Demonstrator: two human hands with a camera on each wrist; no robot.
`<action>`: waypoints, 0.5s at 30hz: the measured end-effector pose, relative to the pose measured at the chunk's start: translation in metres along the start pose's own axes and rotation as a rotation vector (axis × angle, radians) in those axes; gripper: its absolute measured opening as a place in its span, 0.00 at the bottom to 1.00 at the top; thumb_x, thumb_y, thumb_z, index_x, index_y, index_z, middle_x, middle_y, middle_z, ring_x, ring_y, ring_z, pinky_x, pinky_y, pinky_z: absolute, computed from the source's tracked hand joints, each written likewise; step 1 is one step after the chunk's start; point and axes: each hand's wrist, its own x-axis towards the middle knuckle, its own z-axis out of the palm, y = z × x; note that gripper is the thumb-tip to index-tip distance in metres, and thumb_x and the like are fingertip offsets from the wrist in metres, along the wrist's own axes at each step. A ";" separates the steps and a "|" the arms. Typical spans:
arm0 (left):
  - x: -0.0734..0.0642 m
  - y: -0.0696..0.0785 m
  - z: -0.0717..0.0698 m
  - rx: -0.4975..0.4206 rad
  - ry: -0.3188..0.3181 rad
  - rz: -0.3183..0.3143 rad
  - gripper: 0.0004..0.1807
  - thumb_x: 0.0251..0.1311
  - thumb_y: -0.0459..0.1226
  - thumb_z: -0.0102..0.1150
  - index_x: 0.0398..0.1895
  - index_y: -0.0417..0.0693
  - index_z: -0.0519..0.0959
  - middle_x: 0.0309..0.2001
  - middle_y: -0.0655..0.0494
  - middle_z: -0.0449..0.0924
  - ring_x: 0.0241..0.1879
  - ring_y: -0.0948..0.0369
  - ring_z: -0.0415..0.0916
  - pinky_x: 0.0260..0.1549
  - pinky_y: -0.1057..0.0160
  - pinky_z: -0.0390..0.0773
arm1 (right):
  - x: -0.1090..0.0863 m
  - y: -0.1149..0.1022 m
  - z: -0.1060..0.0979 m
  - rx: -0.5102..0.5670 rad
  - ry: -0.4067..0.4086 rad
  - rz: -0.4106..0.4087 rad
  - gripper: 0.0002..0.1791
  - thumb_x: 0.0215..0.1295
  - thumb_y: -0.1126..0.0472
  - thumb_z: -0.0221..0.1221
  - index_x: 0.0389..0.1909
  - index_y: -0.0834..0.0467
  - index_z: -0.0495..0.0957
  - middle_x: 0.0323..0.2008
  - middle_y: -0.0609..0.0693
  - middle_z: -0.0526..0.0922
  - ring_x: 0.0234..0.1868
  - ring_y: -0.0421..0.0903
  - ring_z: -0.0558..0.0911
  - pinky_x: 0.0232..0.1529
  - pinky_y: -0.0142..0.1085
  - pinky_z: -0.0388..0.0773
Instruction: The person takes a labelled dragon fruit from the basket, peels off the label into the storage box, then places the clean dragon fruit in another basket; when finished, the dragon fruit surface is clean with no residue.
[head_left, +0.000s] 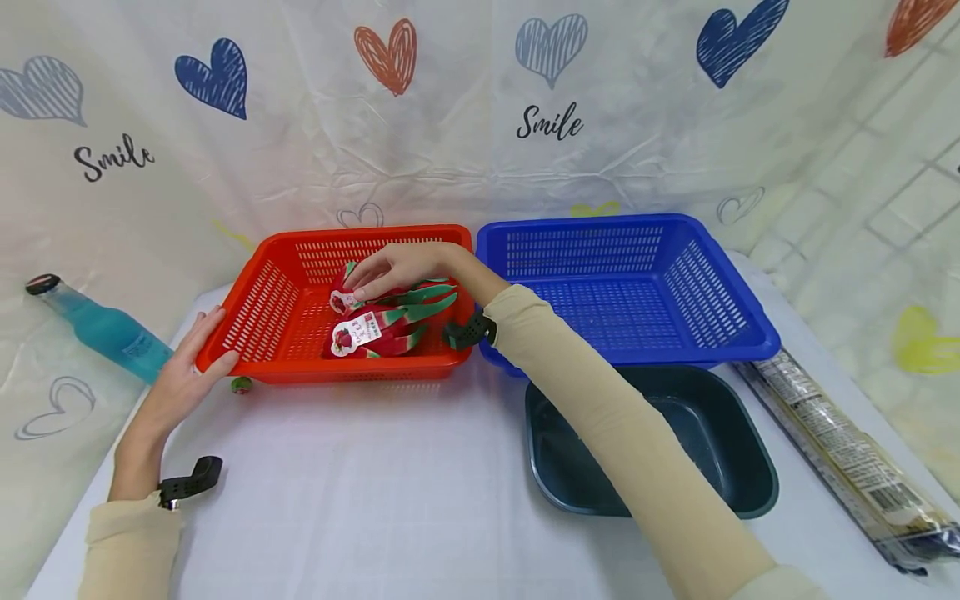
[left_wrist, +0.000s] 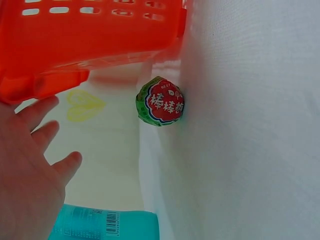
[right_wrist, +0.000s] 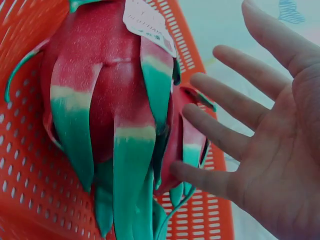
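Observation:
Two red dragon fruits with green leaf tips lie in the red basket [head_left: 390,367]. The front dragon fruit [head_left: 390,337] bears a white label. My right hand [head_left: 401,265] is over the rear dragon fruit [right_wrist: 190,135], its fingers extended and spread in the right wrist view. At the basket's left end, my left hand [head_left: 183,375] touches the rim with loosely straight fingers. A round lollipop [left_wrist: 161,101] in a red and green wrapper sits on the table below the basket's front left corner. Near the left hand is a turquoise bottle [head_left: 123,337].
Right of the red basket stands a blue basket [head_left: 600,321]. In front of it is a dark green basin [head_left: 720,442], partly hidden by the right sleeve. A long clear-and-gold package [head_left: 847,458] lies along the right edge of the white table [head_left: 337,492].

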 end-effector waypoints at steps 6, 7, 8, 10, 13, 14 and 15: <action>0.001 0.000 -0.002 0.002 -0.008 -0.006 0.41 0.68 0.48 0.49 0.78 0.67 0.41 0.80 0.57 0.34 0.79 0.55 0.23 0.52 0.25 0.63 | 0.000 0.003 0.004 0.032 -0.030 0.001 0.30 0.68 0.47 0.56 0.69 0.50 0.67 0.66 0.45 0.73 0.67 0.39 0.70 0.67 0.36 0.69; 0.001 -0.001 -0.002 0.001 -0.009 -0.010 0.41 0.68 0.48 0.49 0.78 0.67 0.41 0.80 0.58 0.34 0.79 0.55 0.24 0.52 0.25 0.63 | 0.000 0.004 0.004 0.031 -0.035 0.000 0.30 0.67 0.47 0.56 0.69 0.49 0.67 0.66 0.45 0.73 0.67 0.39 0.70 0.67 0.36 0.69; 0.001 -0.001 -0.002 0.003 -0.009 -0.012 0.41 0.68 0.48 0.49 0.78 0.67 0.41 0.80 0.59 0.34 0.79 0.54 0.24 0.52 0.26 0.64 | 0.001 0.005 0.005 0.029 -0.039 -0.003 0.30 0.67 0.47 0.56 0.69 0.50 0.67 0.66 0.46 0.73 0.67 0.39 0.70 0.67 0.35 0.69; 0.002 -0.002 -0.002 -0.002 -0.011 -0.017 0.40 0.68 0.48 0.49 0.78 0.67 0.41 0.80 0.60 0.34 0.79 0.55 0.24 0.52 0.25 0.63 | 0.002 0.008 0.006 0.025 -0.046 -0.006 0.30 0.67 0.48 0.56 0.69 0.50 0.67 0.66 0.46 0.73 0.66 0.39 0.71 0.66 0.35 0.70; 0.002 -0.002 -0.001 -0.004 -0.013 -0.022 0.40 0.68 0.48 0.49 0.78 0.67 0.42 0.80 0.61 0.34 0.79 0.54 0.25 0.53 0.26 0.64 | 0.004 0.013 0.008 0.037 -0.059 -0.005 0.29 0.67 0.49 0.57 0.68 0.50 0.68 0.66 0.46 0.74 0.65 0.39 0.72 0.65 0.33 0.71; 0.002 -0.001 -0.001 0.000 -0.014 -0.021 0.40 0.68 0.48 0.49 0.78 0.67 0.42 0.80 0.60 0.34 0.79 0.54 0.26 0.56 0.33 0.70 | 0.005 0.014 0.009 0.036 -0.065 -0.003 0.29 0.67 0.49 0.57 0.68 0.50 0.68 0.66 0.46 0.74 0.66 0.38 0.72 0.65 0.33 0.71; 0.001 -0.002 -0.001 -0.001 -0.013 -0.019 0.40 0.68 0.48 0.49 0.78 0.66 0.42 0.80 0.59 0.35 0.79 0.54 0.26 0.56 0.43 0.75 | 0.006 0.015 0.009 0.034 -0.072 -0.001 0.29 0.67 0.49 0.57 0.68 0.49 0.68 0.66 0.45 0.74 0.66 0.38 0.71 0.65 0.33 0.71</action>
